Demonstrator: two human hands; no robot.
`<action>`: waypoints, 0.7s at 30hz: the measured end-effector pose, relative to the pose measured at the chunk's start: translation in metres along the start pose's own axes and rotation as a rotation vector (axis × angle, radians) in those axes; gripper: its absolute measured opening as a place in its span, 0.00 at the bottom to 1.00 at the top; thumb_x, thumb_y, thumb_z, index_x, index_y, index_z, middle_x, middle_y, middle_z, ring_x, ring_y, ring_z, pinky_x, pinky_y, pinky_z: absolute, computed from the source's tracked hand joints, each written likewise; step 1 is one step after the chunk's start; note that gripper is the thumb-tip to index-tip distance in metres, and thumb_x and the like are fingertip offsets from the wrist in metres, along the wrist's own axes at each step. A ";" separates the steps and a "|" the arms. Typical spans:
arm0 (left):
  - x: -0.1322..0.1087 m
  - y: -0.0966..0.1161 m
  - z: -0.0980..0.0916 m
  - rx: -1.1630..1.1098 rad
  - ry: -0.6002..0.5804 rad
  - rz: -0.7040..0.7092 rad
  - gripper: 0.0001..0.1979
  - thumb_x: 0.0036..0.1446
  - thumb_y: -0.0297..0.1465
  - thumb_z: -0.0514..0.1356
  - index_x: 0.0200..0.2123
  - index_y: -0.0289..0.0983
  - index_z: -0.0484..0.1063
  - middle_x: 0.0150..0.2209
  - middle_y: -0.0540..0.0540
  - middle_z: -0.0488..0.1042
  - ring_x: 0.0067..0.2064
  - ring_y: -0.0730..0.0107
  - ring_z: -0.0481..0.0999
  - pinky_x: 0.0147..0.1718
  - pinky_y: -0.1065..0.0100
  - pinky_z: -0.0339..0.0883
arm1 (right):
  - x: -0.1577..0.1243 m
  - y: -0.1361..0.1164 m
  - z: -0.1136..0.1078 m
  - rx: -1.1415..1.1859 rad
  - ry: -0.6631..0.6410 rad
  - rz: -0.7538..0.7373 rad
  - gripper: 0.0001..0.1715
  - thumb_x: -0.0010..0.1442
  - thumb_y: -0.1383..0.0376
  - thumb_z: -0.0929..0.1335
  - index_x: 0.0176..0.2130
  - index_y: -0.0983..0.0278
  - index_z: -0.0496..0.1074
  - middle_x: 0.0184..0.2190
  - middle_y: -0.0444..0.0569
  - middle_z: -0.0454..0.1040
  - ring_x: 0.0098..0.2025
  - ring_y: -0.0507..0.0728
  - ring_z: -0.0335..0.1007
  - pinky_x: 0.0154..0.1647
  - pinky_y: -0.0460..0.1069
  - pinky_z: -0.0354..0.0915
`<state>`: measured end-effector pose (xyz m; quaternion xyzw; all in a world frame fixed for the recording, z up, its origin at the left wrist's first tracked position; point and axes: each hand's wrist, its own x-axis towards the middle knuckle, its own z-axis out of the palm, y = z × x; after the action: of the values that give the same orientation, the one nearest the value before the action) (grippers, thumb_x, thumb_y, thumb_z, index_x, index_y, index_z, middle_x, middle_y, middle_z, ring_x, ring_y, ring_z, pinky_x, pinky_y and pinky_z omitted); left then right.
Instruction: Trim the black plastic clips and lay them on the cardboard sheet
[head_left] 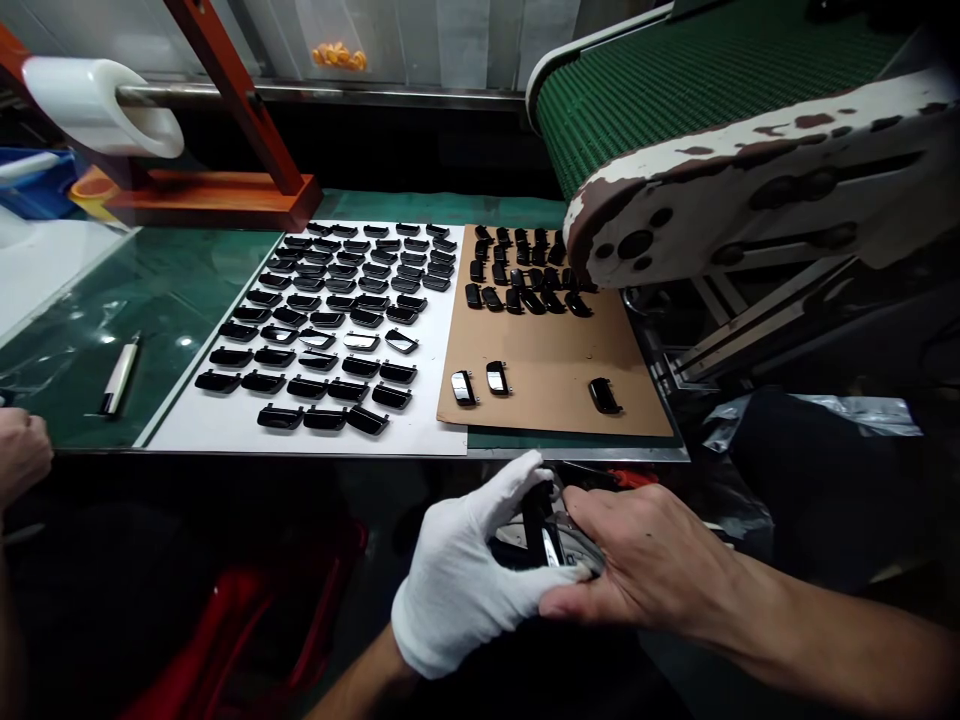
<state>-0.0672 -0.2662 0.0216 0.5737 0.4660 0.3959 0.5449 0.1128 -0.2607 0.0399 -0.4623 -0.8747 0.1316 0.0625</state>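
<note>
Left hand (pixel 469 580), white-gloved, and bare right hand (pixel 637 565) both have fingers closed round one small black part (pixel 541 530), held below the desk (pixel 172 290) edge, just under the brown card (pixel 555 350). Part: glossy black, shiny chrome-like face, partly hidden. Suggest gripping by the edges, glove on the gloss face, bare fingers off it. Matching parts in rows on white sheet (pixel 427 400), left of card.

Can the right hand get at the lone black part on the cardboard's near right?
Probably yes: the black part lies apart on the cardboard sheet, unobstructed, though the right hand is occupied.
</note>
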 end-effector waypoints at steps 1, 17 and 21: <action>0.000 0.000 0.000 0.004 -0.008 0.007 0.37 0.40 0.31 0.73 0.55 0.36 0.69 0.45 0.47 0.79 0.44 0.61 0.80 0.47 0.70 0.75 | 0.000 0.000 0.000 0.007 0.005 -0.008 0.46 0.56 0.33 0.45 0.27 0.65 0.67 0.19 0.47 0.72 0.19 0.55 0.70 0.19 0.49 0.49; 0.004 -0.008 -0.002 -0.063 -0.054 -0.032 0.43 0.39 0.31 0.74 0.59 0.38 0.63 0.51 0.45 0.75 0.51 0.60 0.76 0.53 0.69 0.69 | -0.005 -0.009 0.016 0.289 0.391 0.058 0.31 0.54 0.37 0.62 0.23 0.61 0.57 0.15 0.37 0.58 0.16 0.46 0.53 0.17 0.44 0.51; 0.006 -0.016 -0.001 -0.132 -0.044 -0.023 0.42 0.40 0.33 0.74 0.59 0.38 0.63 0.51 0.43 0.75 0.51 0.58 0.75 0.53 0.67 0.69 | -0.008 -0.016 0.025 0.350 0.480 0.241 0.34 0.50 0.33 0.62 0.23 0.60 0.55 0.15 0.36 0.53 0.15 0.45 0.48 0.14 0.43 0.50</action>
<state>-0.0684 -0.2602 0.0053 0.5397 0.4333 0.4068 0.5963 0.0982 -0.2801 0.0204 -0.5626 -0.7380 0.1740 0.3295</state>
